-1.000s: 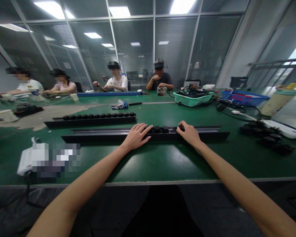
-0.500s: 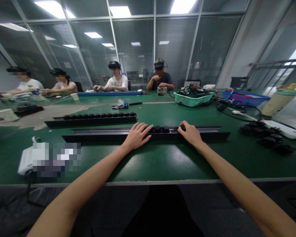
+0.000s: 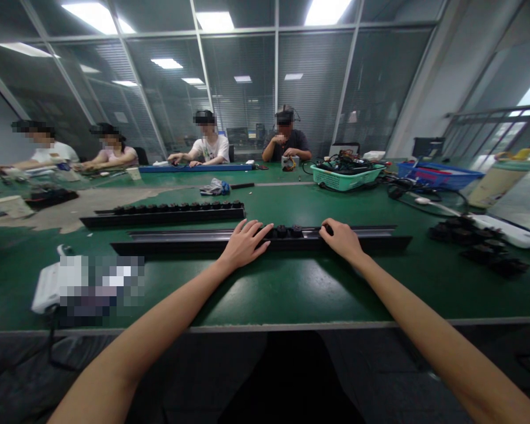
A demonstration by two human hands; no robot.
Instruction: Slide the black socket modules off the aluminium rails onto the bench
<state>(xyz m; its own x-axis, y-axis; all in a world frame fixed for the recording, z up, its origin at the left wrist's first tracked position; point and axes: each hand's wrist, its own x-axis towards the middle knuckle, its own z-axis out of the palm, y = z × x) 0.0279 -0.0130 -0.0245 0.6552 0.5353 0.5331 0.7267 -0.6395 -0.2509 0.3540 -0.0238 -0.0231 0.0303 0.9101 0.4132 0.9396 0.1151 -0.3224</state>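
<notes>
Your long black rail (image 3: 291, 244) lies crosswise on the green table (image 3: 265, 294), in front of you. You appear to be setting or adjusting a small black part along it; the next move calls, I judge, for a steady left hand and a gentle, straight push from the right.

Your left hand (image 3: 244, 244) rests over the rail, fingers extended and slightly spread. Your right hand (image 3: 343, 238) is at the rail too, thumb and forefinger curled around a dark spot; whether they grip a part cannot be told.

The rail is straight, with a pale, shiny strip along its channel. 2 black parts (image 3: 297, 231) stand in it between your hands.
</notes>
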